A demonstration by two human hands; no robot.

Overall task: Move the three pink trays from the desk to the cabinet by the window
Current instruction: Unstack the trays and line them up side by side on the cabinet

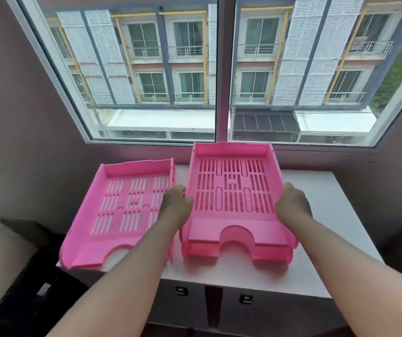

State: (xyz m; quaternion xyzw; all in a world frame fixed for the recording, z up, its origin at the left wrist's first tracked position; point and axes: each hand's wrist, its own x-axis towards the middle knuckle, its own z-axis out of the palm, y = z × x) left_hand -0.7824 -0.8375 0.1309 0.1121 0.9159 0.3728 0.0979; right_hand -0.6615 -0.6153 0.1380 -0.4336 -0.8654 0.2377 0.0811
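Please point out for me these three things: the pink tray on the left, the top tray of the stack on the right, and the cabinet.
left tray (pixel 122 203): head view, on its slotted floor.
top tray (pixel 231 186): head view, on its slotted floor.
cabinet (pixel 328 215): head view, on the bare white top.

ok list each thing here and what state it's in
left tray: flat on the cabinet, free of hands, front corner past the edge
right trays: two stacked, both sides held
left hand: closed on the stack's left wall
right hand: closed on its right wall
cabinet: doors shut
window: shut
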